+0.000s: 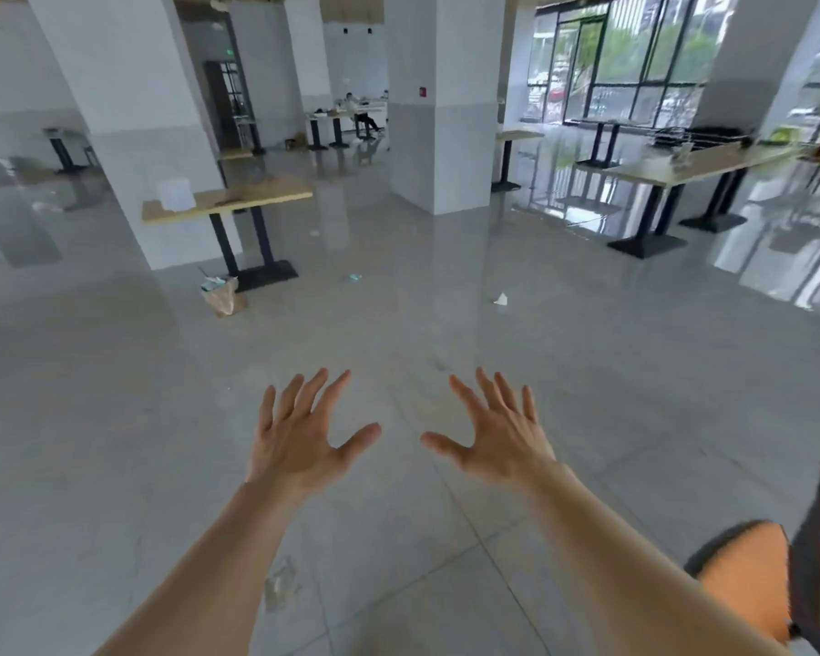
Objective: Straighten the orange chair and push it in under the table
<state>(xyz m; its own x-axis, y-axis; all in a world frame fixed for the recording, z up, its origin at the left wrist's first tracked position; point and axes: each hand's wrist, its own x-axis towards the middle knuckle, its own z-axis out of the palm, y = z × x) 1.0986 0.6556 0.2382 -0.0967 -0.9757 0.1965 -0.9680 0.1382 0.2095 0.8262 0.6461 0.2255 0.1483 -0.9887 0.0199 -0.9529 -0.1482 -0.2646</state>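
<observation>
While no writing reads, left hand (299,447) and right hand (498,442), fingers wide, empty.

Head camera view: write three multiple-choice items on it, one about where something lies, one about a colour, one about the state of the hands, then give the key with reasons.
1. Where does the brown paper bag stand?
A. On the floor by the base of the near left table
B. On a tabletop
C. In the left hand

2. What colour is the chair at the lower right edge?
A. Blue
B. Orange
C. White

3. How are the left hand and the right hand?
A. Both closed on the chair
B. One holds the bag
C. Both open, fingers spread, holding nothing

Key: 1 A, the bag sits on the tiles beside the table's black foot. 2 B, the visible patch is orange with a dark rim. 3 C, both hands hover over bare floor with splayed fingers.
</observation>
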